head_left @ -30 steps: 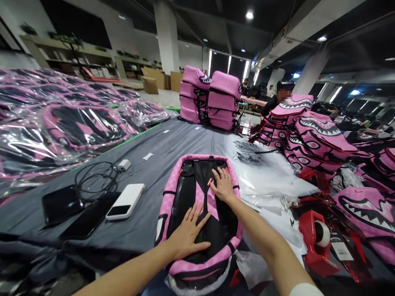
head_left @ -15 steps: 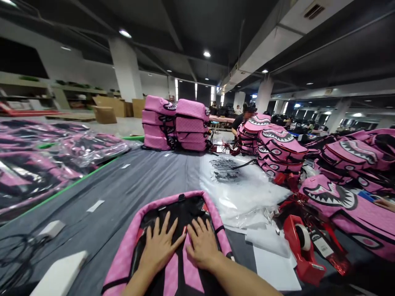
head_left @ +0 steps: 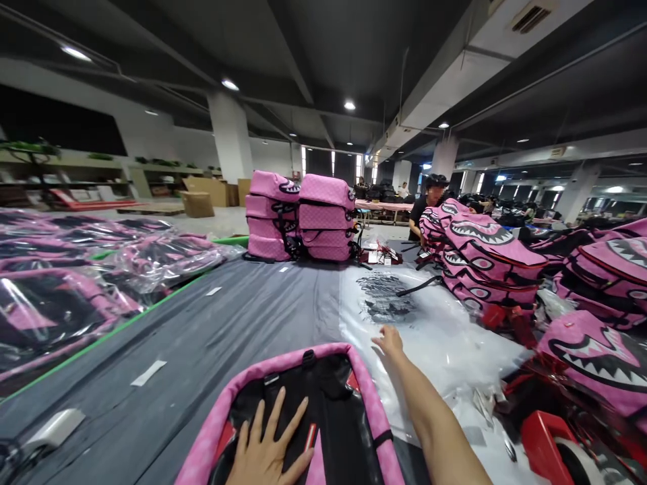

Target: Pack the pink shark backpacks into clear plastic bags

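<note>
A pink and black backpack (head_left: 361,367) lies on the grey-covered table right in front of me, its black panel facing up. On that panel my left hand (head_left: 270,441) rests flat with fingers spread, beside a small red tag (head_left: 310,436). My right hand (head_left: 390,341) is off the backpack, reaching forward over the clear plastic bags (head_left: 439,357). Its fingers are slightly bent and apart, with nothing visible in them. Black print (head_left: 387,296) shows on the top bag, just beyond that hand.
Two stacks of pink backpacks (head_left: 326,219) stand at the far end. More shark-mouth backpacks (head_left: 485,242) crowd the right, near a red tape dispenser (head_left: 548,441). Plastic-wrapped backpacks (head_left: 60,310) lie left, past a green edge (head_left: 101,335). A co-worker (head_left: 424,205) is behind the right pile.
My right hand has lifted from the backpack and moved forward and right over the plastic bags. My left hand stays flat on the backpack. The view has shifted slightly.
</note>
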A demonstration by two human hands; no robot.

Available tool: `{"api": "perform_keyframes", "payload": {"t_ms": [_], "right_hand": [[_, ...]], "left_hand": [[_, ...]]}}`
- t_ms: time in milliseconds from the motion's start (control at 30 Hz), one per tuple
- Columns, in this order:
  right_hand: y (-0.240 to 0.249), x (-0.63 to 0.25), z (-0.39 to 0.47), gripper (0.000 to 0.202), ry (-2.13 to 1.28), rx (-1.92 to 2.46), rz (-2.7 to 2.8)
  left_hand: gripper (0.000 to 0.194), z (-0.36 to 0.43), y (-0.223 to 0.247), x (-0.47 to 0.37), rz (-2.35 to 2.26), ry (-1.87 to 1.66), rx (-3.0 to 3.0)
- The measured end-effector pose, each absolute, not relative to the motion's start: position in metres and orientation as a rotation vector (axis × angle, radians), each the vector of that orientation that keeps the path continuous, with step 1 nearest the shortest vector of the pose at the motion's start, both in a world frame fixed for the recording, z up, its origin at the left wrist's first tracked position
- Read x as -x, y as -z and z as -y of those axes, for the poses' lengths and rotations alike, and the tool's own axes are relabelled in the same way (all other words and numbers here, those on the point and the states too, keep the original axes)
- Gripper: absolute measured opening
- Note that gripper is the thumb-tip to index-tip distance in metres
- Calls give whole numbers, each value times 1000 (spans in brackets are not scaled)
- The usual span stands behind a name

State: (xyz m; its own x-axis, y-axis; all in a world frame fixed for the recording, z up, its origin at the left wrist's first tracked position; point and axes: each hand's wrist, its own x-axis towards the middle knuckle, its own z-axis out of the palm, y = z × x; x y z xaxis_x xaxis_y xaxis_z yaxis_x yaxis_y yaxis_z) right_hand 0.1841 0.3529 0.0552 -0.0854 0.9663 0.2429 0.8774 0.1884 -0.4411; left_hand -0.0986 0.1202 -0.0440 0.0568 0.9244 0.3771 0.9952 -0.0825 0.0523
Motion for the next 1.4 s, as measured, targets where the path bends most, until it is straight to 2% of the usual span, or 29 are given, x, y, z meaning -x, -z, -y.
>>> {"api": "perform_keyframes", "payload": {"t_ms": [33, 133, 233, 400, 533, 633, 733, 800, 867, 933, 967, 1033, 1133, 1233, 1333, 1400], "right_hand": [[-47, -187, -359, 4, -260, 1766, 1974], [-30, -193, -375, 19, -337, 1872, 1938], [-37, -197, -392, 23, -383, 1934, 1915], [-95, -206, -412, 26, -234, 1899, 1816], [-149, -193, -391, 23, -147, 1641, 1932], [-170, -167, -346, 19, -148, 1392, 2082], [-169, -142, -280, 22, -192, 1181, 2196], [-158, -132, -234, 27, -259, 1042, 2233], [-140, -129, -192, 32, -380, 881, 2224], [-121, -131, -157, 34, -517, 761, 2198], [-113, -132, -143, 34, -572, 740, 2194], [-101, -135, -123, 32, -633, 771, 2228], [-100, -132, -115, 30, -668, 893, 2233], [-112, -120, -130, 30, -683, 1012, 2103], [-126, -107, -145, 30, -709, 1009, 2051], [-131, -102, -144, 30, -743, 964, 2075]], "left_hand": [[73, -122, 49, 101, 1964, 466, 2116], [73, -124, 58, 103, 1987, 469, 2117], [68, -122, 55, 98, 2004, 470, 2157], [65, -120, 37, 89, 2130, 500, 2151], [62, -119, 24, 90, 2079, 776, 2137], [55, -117, 7, 83, 2084, 1224, 2168], [54, -110, -16, 56, 2263, 2086, 2010], [62, -100, -32, 28, 2335, 2727, 1736], [69, -86, -48, 1, 2214, 3339, 1420], [70, -67, -62, -18, 1986, 3702, 1018], [69, -57, -67, -23, 1950, 3712, 846], [64, -36, -71, -24, 2109, 3403, 794], [67, -10, -62, -10, 2420, 2839, 1019], [72, 12, -50, 7, 2571, 2534, 1200], [74, 31, -50, 14, 2522, 2297, 1186], [80, 39, -59, 12, 2322, 1917, 1174]]}}
